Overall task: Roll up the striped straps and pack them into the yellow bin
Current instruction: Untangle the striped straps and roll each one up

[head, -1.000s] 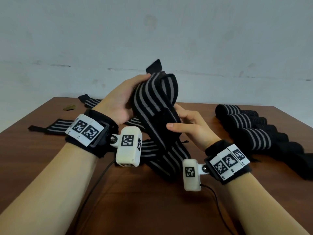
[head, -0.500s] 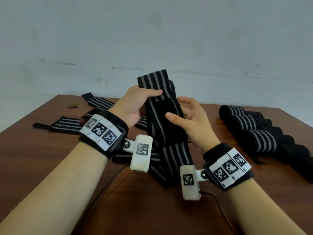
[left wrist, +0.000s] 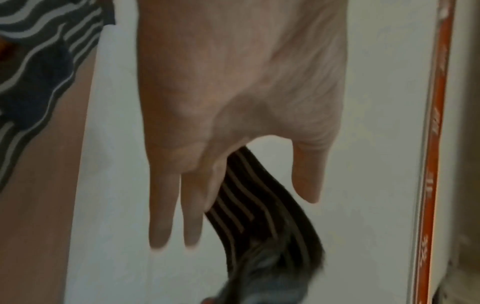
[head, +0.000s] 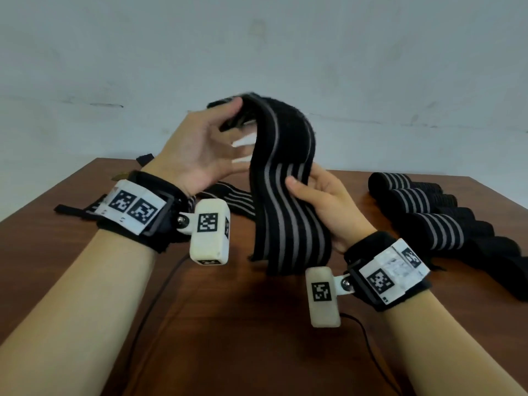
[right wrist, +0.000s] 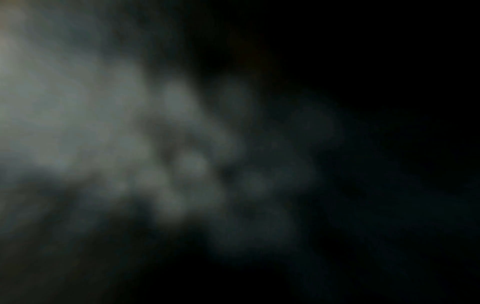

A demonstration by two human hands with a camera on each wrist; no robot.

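A black strap with grey stripes (head: 285,195) arches in the air over the brown table (head: 257,338). My left hand (head: 230,121) is raised at the arch's top left and pinches the strap's plain black end under the thumb, while its other fingers (head: 243,142) spread out straight. My right hand (head: 303,185) grips the strap's middle, thumb in front and fingers behind. The lower end hangs free just above the table. In the left wrist view the strap (left wrist: 259,205) runs out from under my left hand (left wrist: 233,102). The right wrist view is dark and blurred. No yellow bin is in sight.
Three rolled striped straps (head: 414,200) lie in a row at the right of the table, with more black cloth (head: 500,252) beside them. Flat unrolled straps (head: 228,195) lie behind my hands and at the far left (head: 68,210). Cables run across the near table.
My left hand rose and spread its fingers, carrying the strap's top end up and over into an arch. The strap's lower end came up off the table. The right hand kept its grip.
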